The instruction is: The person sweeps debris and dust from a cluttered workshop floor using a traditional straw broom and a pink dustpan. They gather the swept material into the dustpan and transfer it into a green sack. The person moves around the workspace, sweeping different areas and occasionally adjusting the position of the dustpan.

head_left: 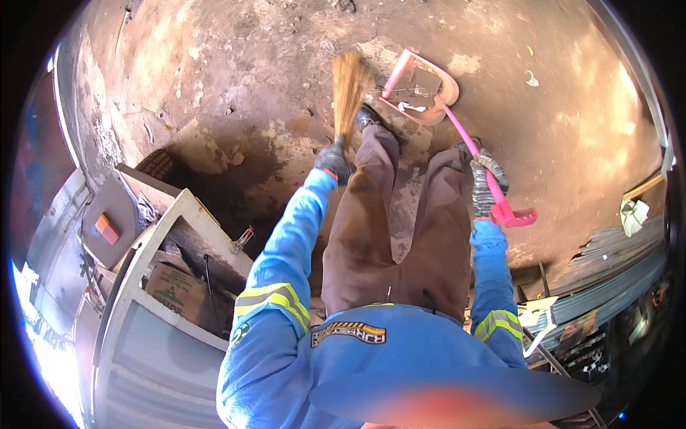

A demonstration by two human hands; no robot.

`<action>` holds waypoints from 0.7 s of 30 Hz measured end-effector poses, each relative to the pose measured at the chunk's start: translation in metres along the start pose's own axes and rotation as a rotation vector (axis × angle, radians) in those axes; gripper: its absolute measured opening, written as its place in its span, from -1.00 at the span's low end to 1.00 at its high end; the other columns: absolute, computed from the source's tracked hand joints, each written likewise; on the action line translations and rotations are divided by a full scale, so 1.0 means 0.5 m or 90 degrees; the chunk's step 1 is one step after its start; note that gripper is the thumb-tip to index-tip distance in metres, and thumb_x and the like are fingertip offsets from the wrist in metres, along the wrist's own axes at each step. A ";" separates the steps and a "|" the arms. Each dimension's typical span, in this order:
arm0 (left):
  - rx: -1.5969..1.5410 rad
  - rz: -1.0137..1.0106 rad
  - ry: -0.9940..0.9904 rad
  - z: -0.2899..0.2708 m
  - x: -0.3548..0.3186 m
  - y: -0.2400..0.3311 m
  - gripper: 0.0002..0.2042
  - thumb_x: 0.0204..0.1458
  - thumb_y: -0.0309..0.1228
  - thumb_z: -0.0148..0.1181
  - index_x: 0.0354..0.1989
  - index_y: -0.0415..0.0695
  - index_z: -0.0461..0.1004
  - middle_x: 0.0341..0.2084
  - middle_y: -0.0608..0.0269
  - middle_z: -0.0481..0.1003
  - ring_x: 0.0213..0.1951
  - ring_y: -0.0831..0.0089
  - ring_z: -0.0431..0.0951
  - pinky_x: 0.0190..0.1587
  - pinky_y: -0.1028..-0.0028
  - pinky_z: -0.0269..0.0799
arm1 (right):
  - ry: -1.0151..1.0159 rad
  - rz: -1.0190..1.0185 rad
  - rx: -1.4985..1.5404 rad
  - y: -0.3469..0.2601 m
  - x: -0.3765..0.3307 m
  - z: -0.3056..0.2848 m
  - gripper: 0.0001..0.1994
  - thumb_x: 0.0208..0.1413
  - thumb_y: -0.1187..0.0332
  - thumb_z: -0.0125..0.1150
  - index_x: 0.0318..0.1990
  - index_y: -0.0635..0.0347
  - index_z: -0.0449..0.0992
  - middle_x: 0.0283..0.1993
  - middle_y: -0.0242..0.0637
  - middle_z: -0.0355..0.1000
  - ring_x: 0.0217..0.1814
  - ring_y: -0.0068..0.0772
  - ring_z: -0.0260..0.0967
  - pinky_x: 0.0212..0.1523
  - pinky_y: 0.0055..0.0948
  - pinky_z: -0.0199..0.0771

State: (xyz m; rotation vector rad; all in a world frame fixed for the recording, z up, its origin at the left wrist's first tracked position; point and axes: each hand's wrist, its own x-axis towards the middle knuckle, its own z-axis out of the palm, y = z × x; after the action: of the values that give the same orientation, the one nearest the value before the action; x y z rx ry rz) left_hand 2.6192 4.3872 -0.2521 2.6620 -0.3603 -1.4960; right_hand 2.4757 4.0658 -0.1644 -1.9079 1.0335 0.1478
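Note:
My left hand (334,161), in a dark glove, is closed round the base of a straw broom (348,93). The bristles point away from me, and their ends are slightly blurred near the floor. In a striped grey glove, my right hand (489,179) grips the long pink handle of a dustpan (449,89). The pan lies on the ground beyond my feet, just right of the broom, its mouth turned toward the bristles. Inside are a white scrap (411,107) and some dark debris.
A pale metal cabinet (161,379) stands at my left, with a cardboard box (179,292) inside its open frame. Long metal strips (614,250) are stacked at the right. The stained, worn floor (250,64) carries small scraps, including a white piece (532,79).

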 end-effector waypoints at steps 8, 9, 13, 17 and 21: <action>-0.433 0.001 -0.112 0.064 -0.245 0.050 -0.50 -0.18 -0.39 0.07 0.05 -0.10 0.23 -0.50 -0.10 0.45 -0.41 0.07 0.50 -0.34 0.35 0.43 | -0.121 0.265 -0.065 0.085 -0.074 -0.048 -0.78 -0.08 0.41 0.15 -0.22 0.17 0.41 -0.36 -0.27 0.41 -0.36 -0.42 0.36 -0.31 -0.49 0.40; -0.404 0.019 -0.100 0.014 -0.281 0.084 -0.49 -0.19 -0.39 0.07 0.05 -0.11 0.23 -0.50 -0.07 0.45 -0.41 0.08 0.49 -0.33 0.36 0.43 | -0.020 0.109 0.070 0.016 -0.024 -0.027 -0.85 -0.06 0.49 0.12 -0.28 0.22 0.45 -0.31 -0.28 0.43 -0.32 -0.43 0.36 -0.25 -0.51 0.40; -0.337 -0.009 0.069 0.013 -0.260 0.076 -0.42 -0.26 -0.41 0.13 0.06 -0.14 0.20 -0.37 0.00 0.44 -0.35 0.24 0.47 -0.25 0.43 0.41 | 0.092 -0.080 0.172 0.029 0.002 -0.020 -0.92 -0.02 0.52 0.10 -0.34 0.26 0.47 -0.30 -0.27 0.43 -0.32 -0.49 0.34 -0.26 -0.52 0.38; -0.230 -0.132 -0.023 -0.029 -0.117 0.122 -0.37 -0.31 -0.36 0.19 0.07 -0.12 0.18 -0.44 -0.02 0.47 -0.34 0.10 0.49 -0.28 0.32 0.42 | 0.106 -0.128 0.119 -0.004 -0.005 -0.022 -0.95 -0.02 0.51 0.11 -0.37 0.22 0.46 -0.41 -0.35 0.42 -0.39 -0.52 0.31 -0.37 -0.53 0.34; -0.108 0.010 -0.068 0.077 -0.075 0.175 -0.37 -0.31 -0.34 0.21 0.07 -0.08 0.19 -0.50 -0.06 0.46 -0.39 0.11 0.49 -0.34 0.28 0.42 | 0.088 -0.117 0.120 -0.001 -0.011 -0.017 -0.95 -0.04 0.55 0.11 -0.39 0.26 0.47 -0.40 -0.36 0.43 -0.37 -0.53 0.33 -0.30 -0.54 0.37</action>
State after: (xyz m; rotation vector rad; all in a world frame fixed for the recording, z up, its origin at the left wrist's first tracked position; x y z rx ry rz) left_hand 2.5530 4.3132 -0.2262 2.4508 -0.2464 -1.5923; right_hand 2.4700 4.0624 -0.1569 -1.8482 0.9210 -0.1836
